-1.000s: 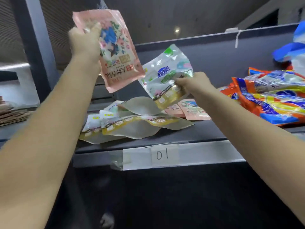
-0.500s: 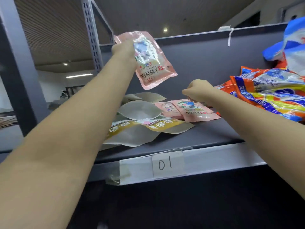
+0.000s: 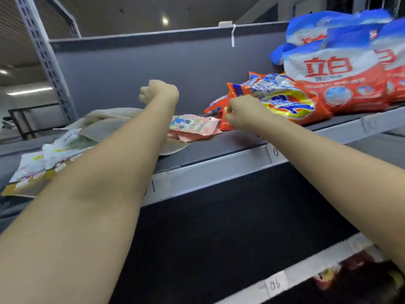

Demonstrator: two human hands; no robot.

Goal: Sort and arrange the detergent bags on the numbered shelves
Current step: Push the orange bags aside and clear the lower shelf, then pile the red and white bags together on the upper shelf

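Pink pouches (image 3: 192, 127) now lie flat mid-shelf (image 3: 219, 141); the one held aloft a moment ago has been dropped there. The left hand (image 3: 158, 92) hovers above them, loosely curled and empty. The right hand (image 3: 243, 110) pinches the orange bag (image 3: 282, 99), so that pile likely gets straightened next.

Glossy plastic detergent bags (image 3: 285, 99) lie on a matt grey shelf (image 3: 219, 141).

Ceiling light (image 3: 165, 20), white tie (image 3: 233, 38)
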